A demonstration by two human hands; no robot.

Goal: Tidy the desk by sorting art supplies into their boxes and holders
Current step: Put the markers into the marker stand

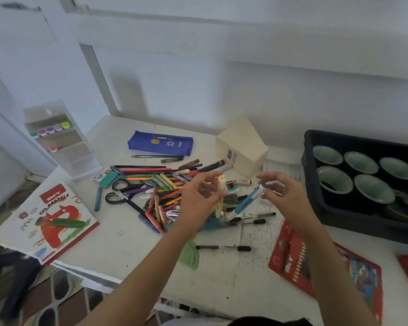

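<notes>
A heap of pens, crayons and markers [165, 184] lies in the middle of the white desk [132, 245], with black-handled scissors [120, 191] at its left. My left hand [198, 198] is raised over the heap and holds a pale yellow stick-shaped item [222, 184] upright in its fingers. My right hand [283, 196] is beside it and pinches the top of a blue and white pen-like item [247, 201] that slants down to the left. The view is blurred, so I cannot name either item exactly.
An oil pastels box [45, 220] lies at the left, a blue pencil pouch [160, 143] and a cream box [243, 147] at the back. A clear drawer unit [64, 147] holds small paint pots. A dark tray [316, 196] of green bowls stands right; a red pencil pack [285, 255] lies in front.
</notes>
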